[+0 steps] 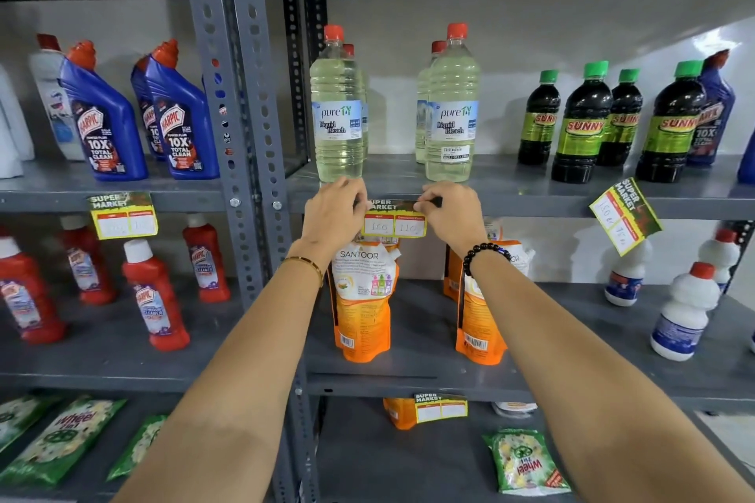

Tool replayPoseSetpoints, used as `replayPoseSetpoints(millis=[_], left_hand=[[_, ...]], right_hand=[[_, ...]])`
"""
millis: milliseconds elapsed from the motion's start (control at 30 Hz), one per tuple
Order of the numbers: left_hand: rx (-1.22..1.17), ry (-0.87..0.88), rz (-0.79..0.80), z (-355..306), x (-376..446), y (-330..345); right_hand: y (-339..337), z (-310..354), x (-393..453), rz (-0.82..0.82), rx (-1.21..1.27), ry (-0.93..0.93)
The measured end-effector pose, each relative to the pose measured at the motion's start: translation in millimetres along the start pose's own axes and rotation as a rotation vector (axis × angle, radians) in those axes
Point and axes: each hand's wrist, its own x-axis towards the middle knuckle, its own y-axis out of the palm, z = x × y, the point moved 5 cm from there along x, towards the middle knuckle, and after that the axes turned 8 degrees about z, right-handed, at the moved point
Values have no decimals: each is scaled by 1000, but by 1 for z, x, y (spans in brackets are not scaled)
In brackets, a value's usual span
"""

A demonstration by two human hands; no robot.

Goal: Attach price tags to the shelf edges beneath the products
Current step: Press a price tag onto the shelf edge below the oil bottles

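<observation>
Pinching price tag (394, 220) corners — left hand (331, 212), right hand (451, 212).

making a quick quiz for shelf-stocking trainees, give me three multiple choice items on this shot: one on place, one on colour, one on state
1. Where are the hands pressing the price tag?
A. shelf edge under the bleach bottles
B. bottom shelf
C. upright post

2. What colour are the Sunny bottles' caps?
A. red
B. green
C. white

3. How does the tag under the Sunny bottles hang?
A. level
B. tilted
C. fallen off

Key: 1 A, left hand and right hand hold it below the bleach bottles; 2 B, Sunny bottles have green caps; 3 B, that tag sits askew.
</observation>
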Motion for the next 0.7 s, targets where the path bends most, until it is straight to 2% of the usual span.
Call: replayPoseSetpoints(millis=[200,433,700], left_hand=[[64,-3,-21,-4,5,-6],[100,-31,-41,-6,8,-5],[30,-89,-16,-2,7,-1]], right_hand=[[-1,3,4,30,-1,64],[1,5,6,-27,-30,97],[4,4,10,-29,-72,114]])
